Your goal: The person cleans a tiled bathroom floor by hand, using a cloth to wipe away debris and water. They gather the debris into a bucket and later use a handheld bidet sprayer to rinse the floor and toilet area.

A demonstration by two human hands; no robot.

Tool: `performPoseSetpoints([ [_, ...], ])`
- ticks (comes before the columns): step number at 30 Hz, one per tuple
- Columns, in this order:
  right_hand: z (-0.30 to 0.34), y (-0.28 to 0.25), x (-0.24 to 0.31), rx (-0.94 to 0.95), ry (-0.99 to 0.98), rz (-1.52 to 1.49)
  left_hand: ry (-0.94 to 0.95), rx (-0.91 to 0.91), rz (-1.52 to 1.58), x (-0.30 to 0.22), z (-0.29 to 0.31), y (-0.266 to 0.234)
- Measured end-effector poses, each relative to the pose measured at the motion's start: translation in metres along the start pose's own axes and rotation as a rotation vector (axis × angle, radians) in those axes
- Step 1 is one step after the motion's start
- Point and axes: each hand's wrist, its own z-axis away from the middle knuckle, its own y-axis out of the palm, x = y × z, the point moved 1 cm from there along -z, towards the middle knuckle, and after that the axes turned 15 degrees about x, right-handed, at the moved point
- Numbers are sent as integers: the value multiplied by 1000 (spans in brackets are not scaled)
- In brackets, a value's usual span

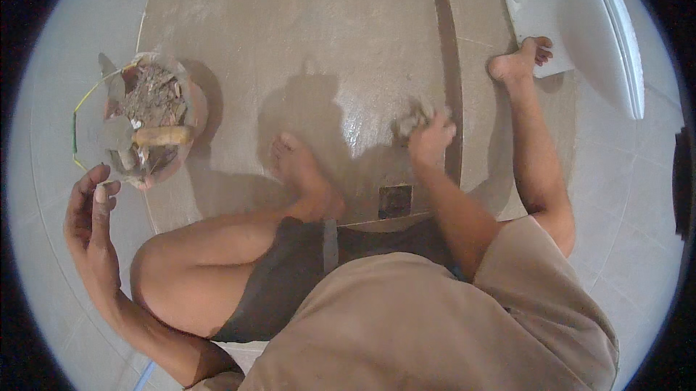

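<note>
My right hand is on the tan floor and closed round a crumpled, dirty greyish rag. Motion smears both the fingers and the rag, which lies beside a dark groove in the floor. My left hand is raised at the left, just below a bucket. Its fingers are loosely curled with the thumb apart, and I see nothing held in it. Inside the bucket are grey-brown rubble and a tool with a wooden handle. The bucket's wire handle with a green grip hangs out to the left.
A square drain lies in the floor between my legs. My right foot rests by a white foam-like slab, next to a large white curved panel. Along the right runs the dark groove. Pale tiles border both sides.
</note>
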Motion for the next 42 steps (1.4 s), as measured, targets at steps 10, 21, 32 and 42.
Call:
performPoseSetpoints([
  [10, -90, 53, 50, 65, 42, 61, 68, 19, 70, -48, -26, 23],
  [21, -146, 84, 43, -274, 100, 280, 80, 64, 86, -56, -58, 19],
  [32, -222, 23, 71, 129, -52, -85, 12, 80, 123, -55, -57, 19],
  [42, -174, 81, 136, 11, -504, 3, 15, 41, 113, -58, -57, 18],
])
